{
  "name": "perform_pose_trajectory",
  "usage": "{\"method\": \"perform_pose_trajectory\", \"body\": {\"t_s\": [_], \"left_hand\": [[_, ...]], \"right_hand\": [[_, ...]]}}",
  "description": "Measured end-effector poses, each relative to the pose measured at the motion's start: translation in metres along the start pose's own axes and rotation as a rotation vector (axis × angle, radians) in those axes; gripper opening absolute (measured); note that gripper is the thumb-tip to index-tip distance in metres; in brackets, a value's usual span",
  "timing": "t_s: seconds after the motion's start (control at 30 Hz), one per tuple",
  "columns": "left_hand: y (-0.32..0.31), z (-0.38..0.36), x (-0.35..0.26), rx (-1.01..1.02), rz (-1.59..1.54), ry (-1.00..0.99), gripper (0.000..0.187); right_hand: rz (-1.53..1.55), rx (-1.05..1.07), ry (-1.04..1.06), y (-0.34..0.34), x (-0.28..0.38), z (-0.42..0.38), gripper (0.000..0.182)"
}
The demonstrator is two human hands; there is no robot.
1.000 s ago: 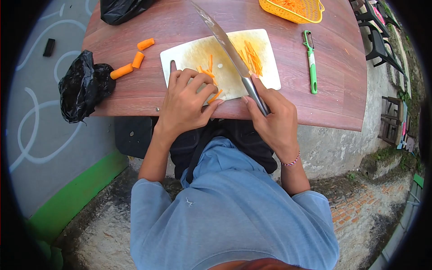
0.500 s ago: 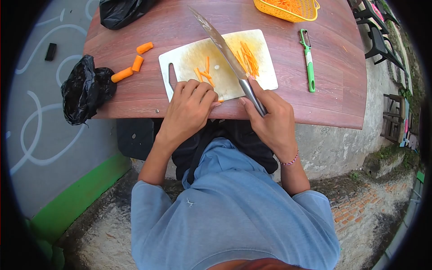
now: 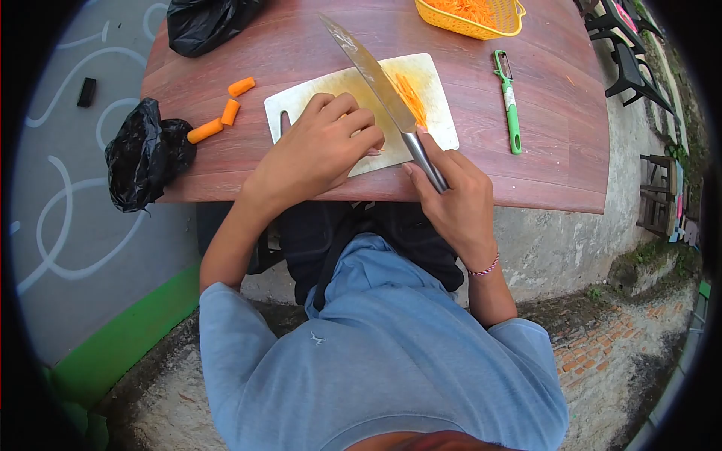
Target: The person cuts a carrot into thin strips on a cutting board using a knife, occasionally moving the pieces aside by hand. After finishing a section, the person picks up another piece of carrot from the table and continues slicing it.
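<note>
At the left edge of the table (image 3: 226, 169), a black bag (image 3: 147, 161) overhangs the side. Immediately right of it, three carrot pieces (image 3: 204, 131) lie in a slanting row. A second bag (image 3: 207, 26), also black, sits at the far side, beyond the row.

The left hand (image 3: 327, 150) is positioned over the left part of the board (image 3: 289, 101), palm down, fingers bent and close together. A trace of orange shows at the fingers; whether they pinch it cannot be determined. The board lies flat at the near table edge, its handle slot at the left.

The knife (image 3: 376, 81) crosses above the board diagonally, tip pointing away and to the left, past the far edge. Blade contact with the board cannot be confirmed. Carrot strips (image 3: 408, 98) lie on the board, right of the blade. The right hand (image 3: 455, 192) is closed around the knife handle, thumb on its near side.

Farther right are a yellow basket (image 3: 481, 31) containing carrot shreds (image 3: 462, 9) and a green peeler (image 3: 512, 124), set lengthwise, well apart from the right hand.
</note>
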State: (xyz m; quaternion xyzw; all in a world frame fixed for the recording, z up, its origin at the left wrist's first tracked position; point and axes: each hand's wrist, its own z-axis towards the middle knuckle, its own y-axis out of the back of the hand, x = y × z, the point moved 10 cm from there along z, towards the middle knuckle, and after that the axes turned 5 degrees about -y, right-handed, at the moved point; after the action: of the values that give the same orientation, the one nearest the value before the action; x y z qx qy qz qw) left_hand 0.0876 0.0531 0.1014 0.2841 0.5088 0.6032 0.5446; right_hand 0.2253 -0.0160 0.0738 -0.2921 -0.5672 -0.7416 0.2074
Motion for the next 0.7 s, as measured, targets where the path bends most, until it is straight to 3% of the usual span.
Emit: {"method": "perform_pose_trajectory", "body": {"t_s": [0.37, 0.57, 0.7], "left_hand": [[-0.024, 0.018, -0.002, 0.129, 0.308, -0.293, 0.014], [-0.015, 0.014, 0.003, -0.052, 0.328, -0.424, 0.016], [0.003, 0.004, 0.018, -0.207, 0.304, -0.293, 0.023]], "right_hand": [[0.005, 0.009, -0.021, 0.003, -0.007, 0.002, 0.053], [-0.009, -0.006, -0.010, 0.002, -0.007, 0.004, 0.052], [-0.008, 0.001, -0.003, 0.001, -0.005, 0.002, 0.052]]}}
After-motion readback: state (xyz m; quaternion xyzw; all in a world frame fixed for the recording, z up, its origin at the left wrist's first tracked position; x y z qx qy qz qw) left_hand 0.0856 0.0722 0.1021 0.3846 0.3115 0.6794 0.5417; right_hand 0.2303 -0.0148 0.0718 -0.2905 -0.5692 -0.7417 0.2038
